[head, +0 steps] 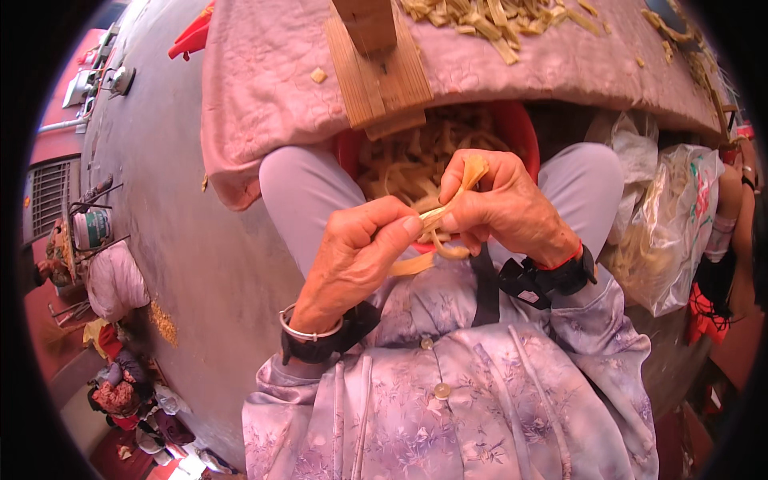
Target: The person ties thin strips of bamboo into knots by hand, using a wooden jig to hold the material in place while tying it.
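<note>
A yellow fibrous strip [475, 170] stretches between my two hands, above my lap. My left hand [360, 252] pinches its lower end between thumb and forefinger. Higher up, my right hand [510, 204] grips the same strip, and its flared end sticks out above the fingers. A curled piece [450, 251] hangs below the grip, and a flat piece [413, 264] juts out by my left thumb. Whether these join the held strip I cannot tell. Between my knees, behind the hands, stands a red plastic basin [529, 141] with many similar strips in it, partly hidden by my hands.
A wooden block with an upright post [390, 90] sits at the edge of a pink cloth-covered table [270, 72]. Loose strips [492, 21] are heaped on the cloth. Plastic bags [666, 228] stand right of my knee. Another person's leg [729, 198] shows at far right.
</note>
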Motion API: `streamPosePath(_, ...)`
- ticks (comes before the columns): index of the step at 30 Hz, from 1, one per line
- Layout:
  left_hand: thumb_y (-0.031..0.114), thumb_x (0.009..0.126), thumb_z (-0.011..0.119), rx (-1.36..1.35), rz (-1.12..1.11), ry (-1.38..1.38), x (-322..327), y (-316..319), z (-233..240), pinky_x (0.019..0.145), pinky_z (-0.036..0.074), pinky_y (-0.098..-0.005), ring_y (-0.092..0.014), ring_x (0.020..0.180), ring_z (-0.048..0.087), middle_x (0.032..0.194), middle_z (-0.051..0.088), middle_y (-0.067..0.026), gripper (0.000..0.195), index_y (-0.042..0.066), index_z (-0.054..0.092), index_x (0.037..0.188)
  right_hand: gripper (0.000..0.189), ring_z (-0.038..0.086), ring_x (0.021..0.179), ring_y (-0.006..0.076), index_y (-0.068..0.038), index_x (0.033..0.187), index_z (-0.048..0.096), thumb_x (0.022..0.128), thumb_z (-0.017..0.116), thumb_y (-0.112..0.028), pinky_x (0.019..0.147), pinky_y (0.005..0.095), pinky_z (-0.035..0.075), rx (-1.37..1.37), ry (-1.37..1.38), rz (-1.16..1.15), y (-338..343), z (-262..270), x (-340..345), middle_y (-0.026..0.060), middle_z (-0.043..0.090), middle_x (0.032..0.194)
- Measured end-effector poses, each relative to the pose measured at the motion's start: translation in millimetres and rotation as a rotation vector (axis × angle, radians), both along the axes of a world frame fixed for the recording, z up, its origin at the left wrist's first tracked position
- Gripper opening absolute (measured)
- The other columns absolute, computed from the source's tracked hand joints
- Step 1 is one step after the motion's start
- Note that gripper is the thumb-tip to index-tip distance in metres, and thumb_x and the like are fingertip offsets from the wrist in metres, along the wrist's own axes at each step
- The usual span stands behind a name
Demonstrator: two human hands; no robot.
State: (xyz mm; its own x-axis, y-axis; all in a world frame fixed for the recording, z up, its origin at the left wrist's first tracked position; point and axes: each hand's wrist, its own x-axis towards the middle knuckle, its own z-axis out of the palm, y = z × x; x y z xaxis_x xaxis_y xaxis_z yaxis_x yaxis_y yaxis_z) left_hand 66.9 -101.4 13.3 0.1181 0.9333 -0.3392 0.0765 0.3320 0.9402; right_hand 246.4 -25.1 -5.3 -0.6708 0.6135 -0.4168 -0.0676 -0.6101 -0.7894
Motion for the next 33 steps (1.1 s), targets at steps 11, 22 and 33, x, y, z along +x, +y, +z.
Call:
streamPosePath(11, 0.015, 0.085, 0.06, 0.373, -0.009, 0.334, -66, 93, 6, 0.053, 0.039, -0.0212, -0.006, 0.06, 0.048, 0.065, 0.053, -0.0009, 0.019, -0.003, 0.061, 0.089, 0.013, 0.052, 0.052, 0.0074, 0.001, 0.086, 0.056, 0.075, 0.063, -0.004, 0.045, 0.02, 0.045, 0.448, 0.014, -0.237, 83, 3, -42, 0.0037, 0.056, 0.068)
streamPosePath(22, 0.019, 0.087, 0.056, -0.011, 0.034, -0.152, -83, 98, 0, 0.043, 0.025, -0.0151, 0.0, 0.049, 0.033, 0.071, 0.056, 0.003, 0.02, 0.002, 0.061, 0.096, 0.013, 0.051, 0.047, 0.0096, 0.001, 0.089, 0.056, 0.078, 0.06, -0.003, 0.043, 0.0228, 0.046, 0.332, 0.082, -0.226, 93, 11, -50, 0.0042, 0.054, 0.064)
streamPosePath(33, 0.022, 0.087, 0.057, 0.058, 0.077, -0.066, -77, 112, -2, 0.048, 0.029, -0.0159, 0.0, 0.057, 0.037, 0.066, 0.046, 0.008, 0.022, 0.001, 0.063, 0.091, 0.014, 0.051, 0.047, 0.0078, 0.001, 0.089, 0.057, 0.078, 0.063, -0.006, 0.044, 0.0211, 0.045, 0.348, -0.009, -0.276, 97, 2, -53, 0.0027, 0.055, 0.064)
